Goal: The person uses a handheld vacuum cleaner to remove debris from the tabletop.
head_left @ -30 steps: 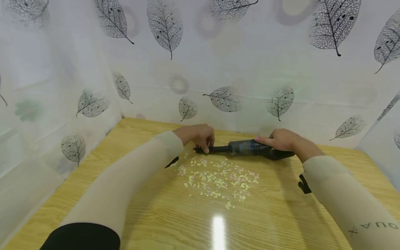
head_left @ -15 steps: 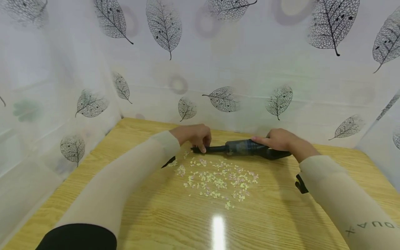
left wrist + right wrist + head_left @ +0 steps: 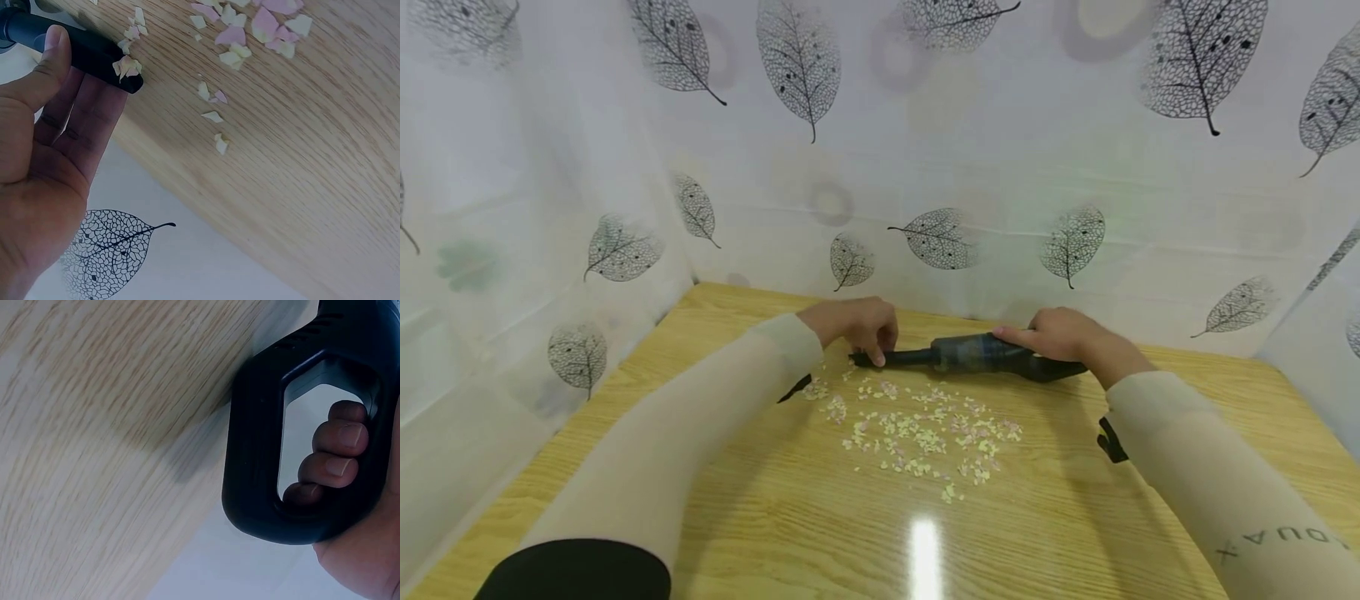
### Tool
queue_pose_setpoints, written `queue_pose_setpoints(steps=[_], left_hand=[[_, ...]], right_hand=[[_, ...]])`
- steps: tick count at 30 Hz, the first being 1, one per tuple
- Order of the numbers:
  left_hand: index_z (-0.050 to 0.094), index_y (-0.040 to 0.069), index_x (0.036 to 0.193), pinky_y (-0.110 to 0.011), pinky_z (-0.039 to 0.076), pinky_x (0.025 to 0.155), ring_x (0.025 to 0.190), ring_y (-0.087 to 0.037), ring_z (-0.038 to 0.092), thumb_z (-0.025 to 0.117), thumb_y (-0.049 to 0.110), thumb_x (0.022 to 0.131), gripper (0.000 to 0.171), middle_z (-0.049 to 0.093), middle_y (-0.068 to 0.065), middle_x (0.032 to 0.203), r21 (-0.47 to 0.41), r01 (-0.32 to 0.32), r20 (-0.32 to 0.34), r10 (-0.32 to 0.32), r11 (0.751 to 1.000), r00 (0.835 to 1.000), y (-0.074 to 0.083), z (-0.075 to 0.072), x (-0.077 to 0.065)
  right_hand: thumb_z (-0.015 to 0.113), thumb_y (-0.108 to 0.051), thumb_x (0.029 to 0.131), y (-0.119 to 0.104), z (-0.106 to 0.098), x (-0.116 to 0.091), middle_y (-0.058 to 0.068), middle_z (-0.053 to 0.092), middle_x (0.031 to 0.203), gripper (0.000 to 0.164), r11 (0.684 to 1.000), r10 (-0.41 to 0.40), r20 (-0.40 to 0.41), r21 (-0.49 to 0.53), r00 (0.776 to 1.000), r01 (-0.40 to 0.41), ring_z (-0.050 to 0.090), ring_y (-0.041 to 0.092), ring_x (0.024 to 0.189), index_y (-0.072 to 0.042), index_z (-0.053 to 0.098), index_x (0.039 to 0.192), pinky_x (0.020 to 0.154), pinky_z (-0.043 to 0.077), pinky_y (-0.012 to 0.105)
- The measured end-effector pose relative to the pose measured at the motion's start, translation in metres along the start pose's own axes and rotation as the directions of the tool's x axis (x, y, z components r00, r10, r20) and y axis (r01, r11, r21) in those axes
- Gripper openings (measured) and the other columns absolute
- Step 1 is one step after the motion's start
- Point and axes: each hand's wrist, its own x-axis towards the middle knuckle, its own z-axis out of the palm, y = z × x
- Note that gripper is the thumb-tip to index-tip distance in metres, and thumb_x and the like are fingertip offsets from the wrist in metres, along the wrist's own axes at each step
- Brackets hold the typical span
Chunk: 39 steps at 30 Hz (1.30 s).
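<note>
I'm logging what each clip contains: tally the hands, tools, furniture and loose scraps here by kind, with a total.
Left hand and right hand: 2
Handheld vacuum: 1
Wooden table: 1
Total: 4, excluding the yellow and pink scraps, too many and small to count

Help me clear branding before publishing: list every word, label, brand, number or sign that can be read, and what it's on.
"X AU", on the right sleeve: the A looks upside down; the letter after the U is unclear.
Black handheld vacuum: no text can be made out.
Nothing else is readable.
</note>
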Motion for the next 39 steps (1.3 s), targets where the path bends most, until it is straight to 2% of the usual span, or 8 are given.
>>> queue_pose_setpoints(steps=[9,16,18,25,39], left_hand=[[0.074,0.009,0.103,-0.027,0.061,0.065,0.080,-0.019,0.070,0.080,0.018,0.086,0.021,0.071,-0.005,0.096,-0.003,-0.001,0.006,0.001,1.000,1.000,-0.009,0.001,-0.003],[0.074,0.009,0.104,-0.028,0.061,0.066,0.080,-0.019,0.070,0.079,0.018,0.087,0.020,0.071,-0.005,0.095,0.006,0.001,0.006,-0.001,1.000,1.000,-0.012,-0.001,-0.010],[0.074,0.010,0.104,-0.028,0.061,0.066,0.080,-0.018,0.069,0.079,0.018,0.087,0.020,0.071,-0.005,0.095,0.010,0.009,0.002,-0.009,1.000,1.000,-0.013,-0.001,-0.012],[0.073,0.011,0.106,-0.029,0.061,0.068,0.084,-0.018,0.069,0.078,0.018,0.088,0.020,0.071,-0.004,0.098,0.003,0.033,-0.002,-0.033,0.999,0.999,-0.017,-0.002,-0.015],[0.073,0.011,0.106,-0.029,0.061,0.067,0.082,-0.018,0.068,0.078,0.019,0.088,0.020,0.071,-0.004,0.096,0.019,0.061,-0.009,-0.060,0.998,0.998,-0.030,-0.005,-0.022]], right_hand=[[0.030,-0.082,0.091,-0.006,0.000,0.006,0.002,0.060,0.066,0.080,1.000,0.012,-0.008,-0.001,1.000,-0.012,0.058,0.019,0.064,-0.015,0.061,0.062,0.068,0.047,0.037],[0.029,-0.082,0.091,-0.012,0.000,0.009,-0.002,0.043,0.058,0.076,1.000,0.009,-0.009,0.018,1.000,-0.009,0.052,0.019,0.059,-0.018,0.051,0.058,0.063,0.042,0.033],[0.029,-0.083,0.090,-0.014,0.000,0.010,-0.001,0.044,0.058,0.076,1.000,0.008,-0.015,0.017,1.000,-0.008,0.052,0.019,0.060,-0.017,0.052,0.059,0.063,0.043,0.034],[0.030,-0.084,0.089,-0.018,-0.001,0.015,0.003,0.065,0.072,0.082,0.999,0.000,-0.019,0.033,1.000,0.000,0.061,0.020,0.068,-0.014,0.067,0.069,0.074,0.052,0.042],[0.031,-0.080,0.093,-0.034,-0.006,0.024,0.005,0.066,0.072,0.080,0.999,-0.018,-0.008,0.044,1.000,0.019,0.062,0.020,0.068,-0.013,0.065,0.065,0.076,0.051,0.041]])
